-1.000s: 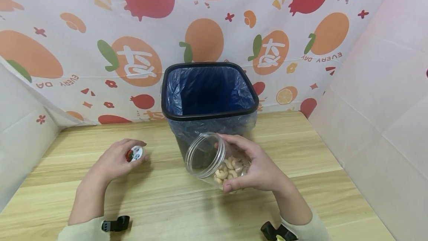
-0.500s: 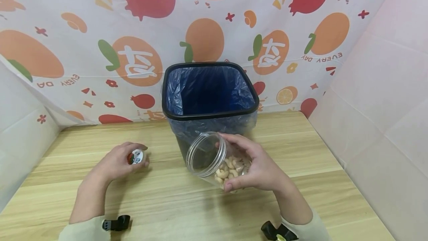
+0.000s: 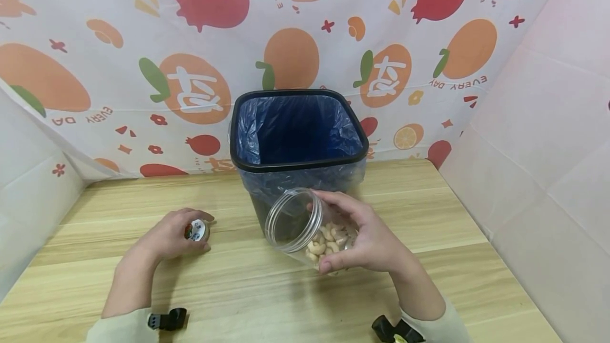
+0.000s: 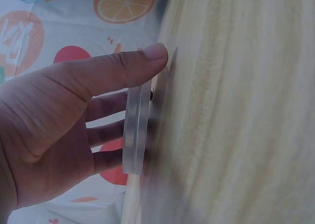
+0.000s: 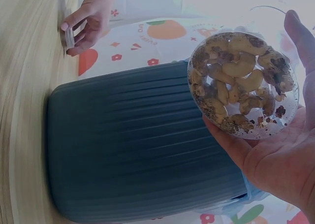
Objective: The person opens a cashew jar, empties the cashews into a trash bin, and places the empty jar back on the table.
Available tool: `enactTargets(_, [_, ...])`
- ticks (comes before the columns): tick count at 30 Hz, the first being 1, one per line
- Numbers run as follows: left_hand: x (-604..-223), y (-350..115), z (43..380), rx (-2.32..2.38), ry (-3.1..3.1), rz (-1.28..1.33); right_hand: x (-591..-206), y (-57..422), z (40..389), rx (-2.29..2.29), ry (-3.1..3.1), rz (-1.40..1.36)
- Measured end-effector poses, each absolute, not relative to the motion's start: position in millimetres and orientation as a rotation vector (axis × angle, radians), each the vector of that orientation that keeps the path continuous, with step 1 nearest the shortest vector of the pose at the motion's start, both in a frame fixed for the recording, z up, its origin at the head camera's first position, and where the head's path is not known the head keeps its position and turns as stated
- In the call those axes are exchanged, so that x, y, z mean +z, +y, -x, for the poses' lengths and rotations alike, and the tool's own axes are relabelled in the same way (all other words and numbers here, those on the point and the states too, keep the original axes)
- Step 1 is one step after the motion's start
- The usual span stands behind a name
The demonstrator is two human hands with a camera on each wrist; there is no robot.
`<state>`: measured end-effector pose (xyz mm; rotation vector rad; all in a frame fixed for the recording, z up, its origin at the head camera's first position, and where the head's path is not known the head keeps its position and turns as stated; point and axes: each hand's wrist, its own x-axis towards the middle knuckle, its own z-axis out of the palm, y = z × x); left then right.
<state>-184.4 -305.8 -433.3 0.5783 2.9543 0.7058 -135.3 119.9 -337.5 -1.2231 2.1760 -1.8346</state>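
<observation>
My left hand (image 3: 167,237) grips a clear jar lid (image 4: 137,130) by its edge, thumb on one side and fingers on the other. It is held low, close over the tabletop, and a round white and red label (image 3: 197,230) shows through it in the head view. With my right hand (image 3: 369,234) I hold a clear wide-mouthed jar (image 3: 313,229), tilted so its open mouth points left. Cashews (image 3: 329,240) lie in its lower side. Through the base in the right wrist view, dark crumbly bits (image 5: 278,69) cling among the cashews.
Behind the jar a dark ribbed bin (image 5: 133,145) stands on the wooden table (image 3: 238,290), its black rim (image 3: 300,167) over a bluish plastic liner (image 3: 245,139). Fruit-printed cloth (image 3: 290,4) hangs at the back, and a white panel (image 3: 538,147) closes off the right side.
My left hand has shifted slightly toward me with the lid. The right hand and the jar have stayed in place, tilted as before.
</observation>
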Motion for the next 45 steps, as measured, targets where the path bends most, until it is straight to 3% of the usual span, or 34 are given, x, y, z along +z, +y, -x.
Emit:
enactTargets(17, [-433.9, -298.2, 181.0, 0.652, 2.907, -0.491, -336.3, 122.5, 134.0, -1.848, 2.173, 1.257])
enactTargets(22, [-406.1, -283.4, 176.1, 0.688, 3.04, -0.542, -335.5, 123.7, 133.7, -1.868, 2.168, 1.274])
enactTargets(27, [-349.7, -247.0, 155.3, 1.032, 3.311, -0.769, -334.4, 125.5, 132.8, -1.884, 2.16, 1.27])
enactTargets(33, [-288.9, -199.1, 144.2, 1.493, 3.325, -1.485, -332.1, 128.1, 132.5, -1.895, 2.146, 1.254])
enactTargets(38, [-262.2, -183.3, 150.0, 1.135, 3.343, -1.701, -330.6, 127.6, 132.6, -1.888, 2.155, 1.259])
enactTargets(45, [-255.2, -185.1, 164.9, 0.796, 3.195, -1.733, -330.3, 127.5, 131.4, -1.887, 2.151, 1.264])
